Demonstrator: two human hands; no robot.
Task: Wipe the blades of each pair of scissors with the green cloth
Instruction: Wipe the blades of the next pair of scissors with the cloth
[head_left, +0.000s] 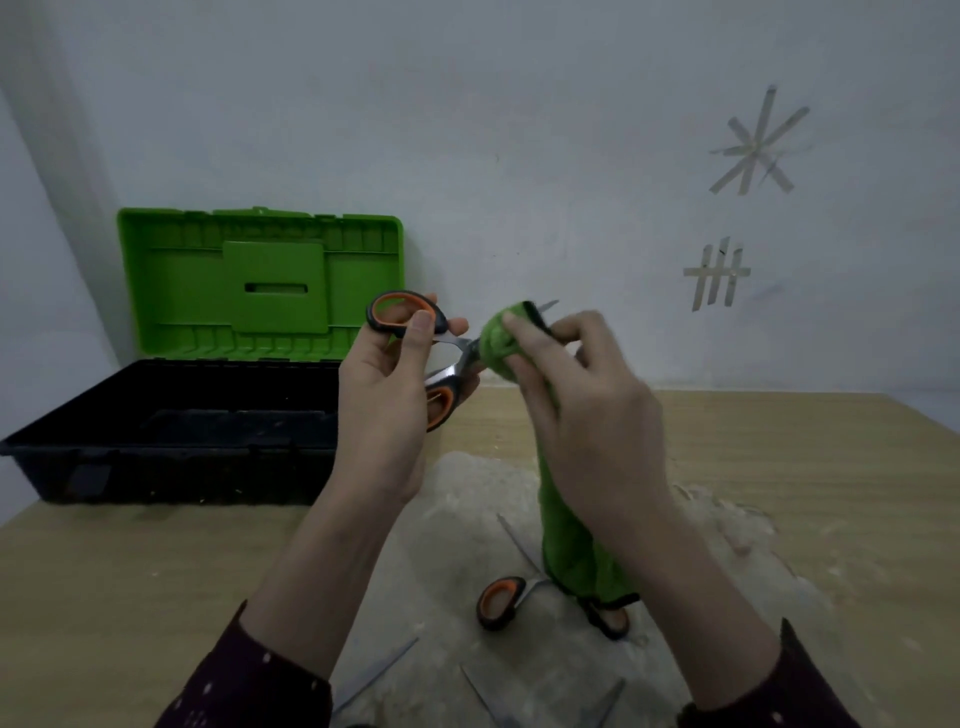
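My left hand (384, 395) grips the scissors (441, 358) by their handles, right of the toolbox (171, 415). My right hand (587, 405) pinches the green cloth (496, 340) around the blades; I should pull tipward, fingers clear of the edges.

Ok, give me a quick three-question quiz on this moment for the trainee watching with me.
1. True or false: the left hand holds the raised scissors by their orange-and-black handles.
2. Multiple choice: the green cloth is A) draped over the left wrist, B) wrapped round the raised blades and pinched by the right hand, C) tucked into a sleeve.
3. Short answer: what colour is the upright lid of the open toolbox?
Key: 1 true; 2 B; 3 green.
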